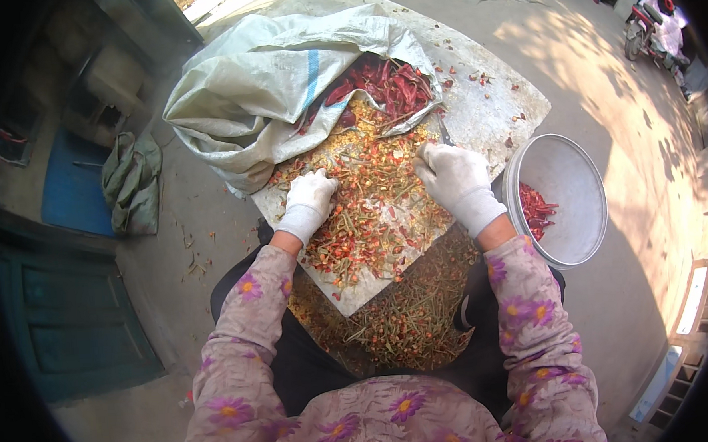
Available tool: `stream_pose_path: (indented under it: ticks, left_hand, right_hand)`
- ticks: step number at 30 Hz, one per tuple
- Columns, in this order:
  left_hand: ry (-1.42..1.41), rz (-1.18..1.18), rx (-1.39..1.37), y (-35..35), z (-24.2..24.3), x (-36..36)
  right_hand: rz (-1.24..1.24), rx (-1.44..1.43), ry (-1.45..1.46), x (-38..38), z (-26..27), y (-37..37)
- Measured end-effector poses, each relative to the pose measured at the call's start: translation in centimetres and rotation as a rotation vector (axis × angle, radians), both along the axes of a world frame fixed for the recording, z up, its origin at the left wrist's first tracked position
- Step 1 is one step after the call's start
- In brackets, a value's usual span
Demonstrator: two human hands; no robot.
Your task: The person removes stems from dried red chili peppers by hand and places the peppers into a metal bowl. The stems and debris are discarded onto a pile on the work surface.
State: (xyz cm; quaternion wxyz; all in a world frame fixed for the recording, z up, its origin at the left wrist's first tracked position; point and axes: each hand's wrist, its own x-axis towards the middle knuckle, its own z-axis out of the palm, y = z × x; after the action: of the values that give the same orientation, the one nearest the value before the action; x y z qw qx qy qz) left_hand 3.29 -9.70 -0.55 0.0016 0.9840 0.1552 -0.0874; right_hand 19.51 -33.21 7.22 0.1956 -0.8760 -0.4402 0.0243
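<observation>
My left hand point(311, 200), in a white glove, rests with curled fingers at the left of the scattered chili stems, seeds and red bits point(374, 205) on a pale board point(474, 103). Whether it holds anything is hidden. My right hand point(455, 176), gloved too, is closed around what looks like a metal tool, whose narrow dark blade point(444, 133) sticks out beyond the fingers. Above both hands lies a white woven sack point(245, 91) with a blue stripe, its mouth open on dried red chilies point(392, 90). Right of my right hand, a round metal basin point(575, 209) holds red chili pieces point(535, 210).
Below the board's near corner, between my legs, is a heap of stems and debris point(395, 327). A crumpled green sack point(133, 184) lies at left by a blue panel point(76, 181) and a green door point(71, 320). A red motorcycle point(650, 25) stands far right.
</observation>
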Motion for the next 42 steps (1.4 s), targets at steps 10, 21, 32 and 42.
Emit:
stream_pose_path:
  ticks: [10,21,32,42]
  left_hand:
    - [-0.243,0.175,-0.316,0.3,1.4,0.1]
    - [-0.451,0.393,-1.610,-1.7,4.1,-0.8]
    - [-0.477,0.283,-1.273,-2.4,2.4,-0.6]
    - [-0.040,0.120,-0.224,-2.0,0.7,0.7]
  right_hand:
    - [0.038,0.070,0.155,-0.6,0.0,0.1]
    - [0.101,0.362,0.905,-2.9,-3.2,2.7]
    - [0.014,0.377,0.711,-4.4,-2.1,3.5]
    - [-0.002,0.946,1.689,-2.4,-1.7,2.4]
